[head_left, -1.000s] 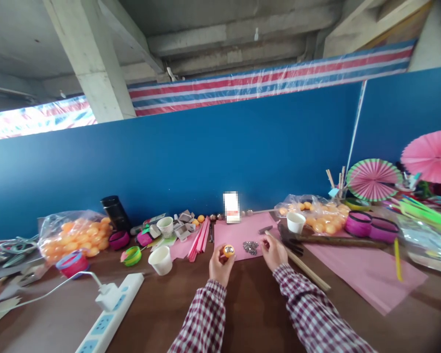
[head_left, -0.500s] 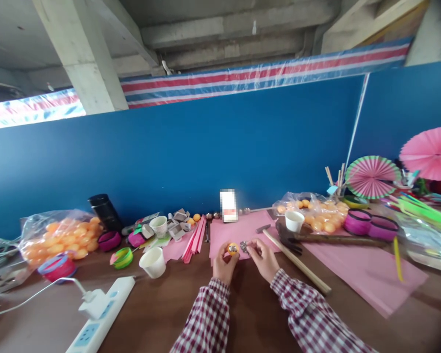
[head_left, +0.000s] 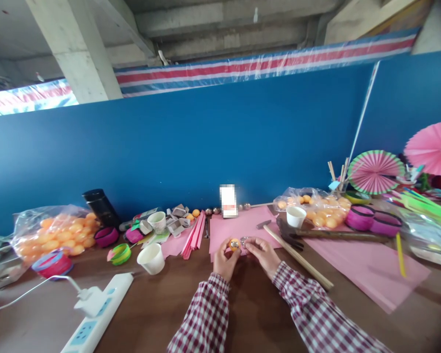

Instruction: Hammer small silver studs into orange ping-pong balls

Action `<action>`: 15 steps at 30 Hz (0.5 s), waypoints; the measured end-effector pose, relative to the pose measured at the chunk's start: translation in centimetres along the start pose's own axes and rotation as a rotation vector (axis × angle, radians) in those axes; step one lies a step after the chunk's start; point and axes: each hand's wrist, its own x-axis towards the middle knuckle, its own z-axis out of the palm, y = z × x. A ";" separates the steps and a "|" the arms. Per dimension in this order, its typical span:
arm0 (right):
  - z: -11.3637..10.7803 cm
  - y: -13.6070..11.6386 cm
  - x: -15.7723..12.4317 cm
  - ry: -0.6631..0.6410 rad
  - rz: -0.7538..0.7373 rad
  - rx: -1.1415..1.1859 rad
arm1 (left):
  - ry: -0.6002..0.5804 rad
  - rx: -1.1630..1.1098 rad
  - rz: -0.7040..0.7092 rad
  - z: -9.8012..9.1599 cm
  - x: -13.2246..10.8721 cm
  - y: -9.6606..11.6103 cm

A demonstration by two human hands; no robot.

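Between the fingertips of my left hand [head_left: 224, 264] is an orange ping-pong ball [head_left: 237, 248] with a shiny silver patch on the side that shows. Just to its right, my right hand [head_left: 263, 256] pinches a small glittering silver piece [head_left: 243, 240], too small to make out in detail. The ball and the piece are close together but a narrow gap shows between them. Both hands are above the near part of a pink paper sheet [head_left: 253, 223]. A hammer [head_left: 297, 257] with a wooden handle lies right of my right hand.
Bags of orange balls [head_left: 64, 235] stand at left and right. White paper cups [head_left: 151, 260], folded pink paper strips [head_left: 194, 236], several silver balls [head_left: 247, 207] and a black bottle [head_left: 102, 208] stand along the back. A power strip [head_left: 99, 314] lies front left; a larger wooden-handled tool [head_left: 338, 237] lies right.
My right hand has come slightly nearer the ball, bringing the silver piece closer. The ball has turned a little in my left hand. The camera view has shifted slightly.
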 end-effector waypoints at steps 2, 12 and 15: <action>0.0 0.0 -0.1 -0.021 -0.001 -0.017 | -0.014 0.040 0.023 0.0 0.0 0.1; -0.4 0.3 0.3 -0.127 -0.110 -0.063 | -0.091 -0.077 -0.056 0.4 -0.4 0.5; -0.5 0.6 0.4 -0.134 -0.119 -0.100 | -0.097 -0.086 -0.063 0.5 -0.5 0.8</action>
